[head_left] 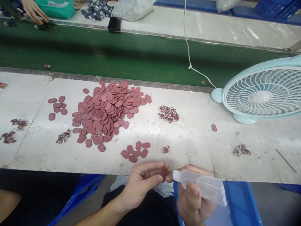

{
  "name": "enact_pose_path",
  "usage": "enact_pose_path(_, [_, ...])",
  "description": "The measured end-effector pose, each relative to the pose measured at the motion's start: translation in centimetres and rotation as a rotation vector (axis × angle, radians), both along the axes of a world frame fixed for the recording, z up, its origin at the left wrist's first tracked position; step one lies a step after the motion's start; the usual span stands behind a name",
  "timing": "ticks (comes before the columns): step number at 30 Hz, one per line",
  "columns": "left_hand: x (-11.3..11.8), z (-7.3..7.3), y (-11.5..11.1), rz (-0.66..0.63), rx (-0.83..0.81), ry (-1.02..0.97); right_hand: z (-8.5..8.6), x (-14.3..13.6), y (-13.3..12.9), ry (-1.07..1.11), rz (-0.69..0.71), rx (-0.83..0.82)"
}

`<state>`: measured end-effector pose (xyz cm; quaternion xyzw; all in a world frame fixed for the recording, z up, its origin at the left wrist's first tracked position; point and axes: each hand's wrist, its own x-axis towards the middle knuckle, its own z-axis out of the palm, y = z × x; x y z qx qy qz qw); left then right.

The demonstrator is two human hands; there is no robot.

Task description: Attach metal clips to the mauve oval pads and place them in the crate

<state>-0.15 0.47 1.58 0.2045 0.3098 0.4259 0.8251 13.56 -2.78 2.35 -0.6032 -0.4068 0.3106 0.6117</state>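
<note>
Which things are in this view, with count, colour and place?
Flat worktable: one, white, foreground
Flat oval discs: many, dull red, mainly on worktable
Shaped pieces: many, brown and white, clustered on worktable
Round fan: one, pale blue, right
Cord: one, white, reaching fan
Thin stick: one, brown, right
Long strip: one, green, behind worktable
Plastic basin: one, teal, top left
Small chunks: many, mostly dark blue, beside basin
Plastic bags: two, clear, top
Block: one, black, beyond strip
Trays: several, blue, top right
Plastic objects: several, blue, below worktable
Squeeze bottle: one, translucent, lower centre
Neighbour's hand: one, top left
Left hand: one, holding disc
Right hand: one, around bottle
</note>
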Motion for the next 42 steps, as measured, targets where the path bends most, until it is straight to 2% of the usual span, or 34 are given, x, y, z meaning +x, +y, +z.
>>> enact_pose_path(7, [-0.2, 0.1, -0.2, 0.038, -0.036, 0.012, 1.0, -0.6, 0.9, 0.137, -0.061, 0.085])
enact_pose_path(13, [-0.2, 0.1, -0.1, 0.042, -0.047, -0.008, 1.4, -0.7, 0.9, 0.139, -0.051, 0.093])
enact_pose_path(23, [-0.1, -0.2, -0.1, 0.046, -0.049, 0.006, 0.7, -0.1, 0.2, 0.162, 0.083, 0.074])
enact_pose_path(27, [-0.2, -0.3, -0.1, 0.042, -0.052, 0.018, 0.2, 0.1, -0.3, 0.161, 0.097, 0.049])
enact_pose_path(30, [-0.3, -0.3, -0.2, 0.036, -0.060, 0.043, 0.9, -0.1, 0.1, 0.216, 0.053, 0.016])
enact_pose_path(33, [-0.4, -0.3, -0.2, 0.042, -0.049, 0.053, 2.3, 0.4, 1.1, 0.418, 0.006, -0.050])
enact_pose_path(36, [-0.6, -0.1, -0.2, 0.049, -0.050, 0.026, 2.6, 2.8, 2.2, 0.785, 0.086, -0.120])
enact_pose_path(39, [-0.7, 0.0, -0.1, 0.044, -0.055, -0.028, 0.5, 7.1, 3.7, 1.313, 0.240, -0.070])
enact_pose_path(41, [-0.9, 0.1, 0.0, 0.047, -0.046, -0.048, -1.8, 10.1, 5.0, 1.653, 0.453, -0.022])
enact_pose_path(42, [-1.0, 0.1, 0.0, 0.049, -0.039, -0.055, -2.9, 11.4, 5.6, 1.754, 0.544, -0.047])
